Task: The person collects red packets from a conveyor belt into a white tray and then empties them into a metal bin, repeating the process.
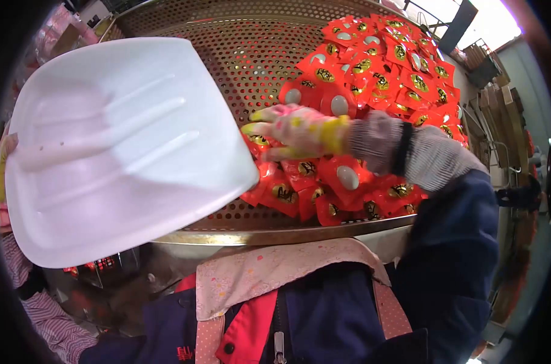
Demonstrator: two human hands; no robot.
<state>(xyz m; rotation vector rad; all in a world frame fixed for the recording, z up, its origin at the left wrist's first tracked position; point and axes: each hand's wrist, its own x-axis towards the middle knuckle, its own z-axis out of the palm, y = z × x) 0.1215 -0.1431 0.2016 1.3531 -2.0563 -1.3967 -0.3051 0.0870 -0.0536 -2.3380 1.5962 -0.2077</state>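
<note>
Heap of red packets (378,85) lies to the right of the white scoop (130,151), spread under and around the right hand (296,130) on the perforated metal tray (245,48); right hand much the nearer, scoop's long axis roughly left to right, straight lip facing the packets. Left hand (2,182), gloved, grips the scoop by its far left edge, most of its fingers out of sight. Right hand, gloved, low over packets just beside the lip, fingers loosely extended toward the scoop, part-spread; fingertip contact, cannot tell
</note>
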